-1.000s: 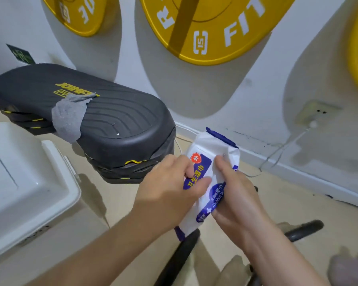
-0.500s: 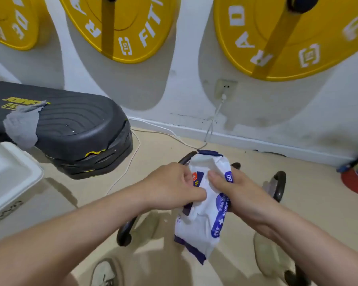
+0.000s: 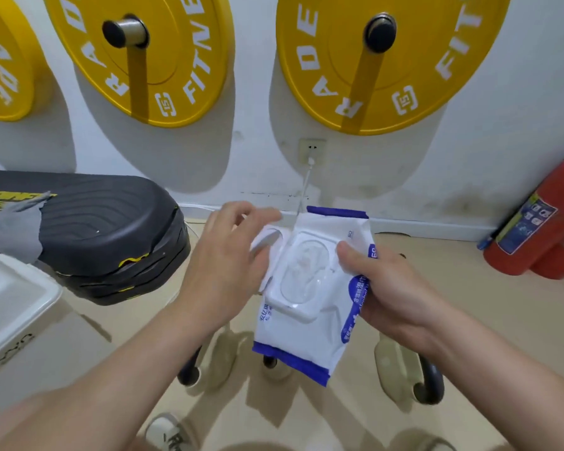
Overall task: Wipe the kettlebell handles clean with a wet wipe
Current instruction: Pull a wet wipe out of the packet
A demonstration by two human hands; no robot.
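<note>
Kettlebells (image 3: 434,385) — perhaps two; wipe pack (image 3: 306,336) — one

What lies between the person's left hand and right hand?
In the head view, the white wet-wipe pack with blue ends lies between the left hand and the right hand, which grips one edge; its white flip lid stands open.

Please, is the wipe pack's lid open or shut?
Open: the lid of the wipe pack is swung left by the left hand, oval opening bared.
</note>
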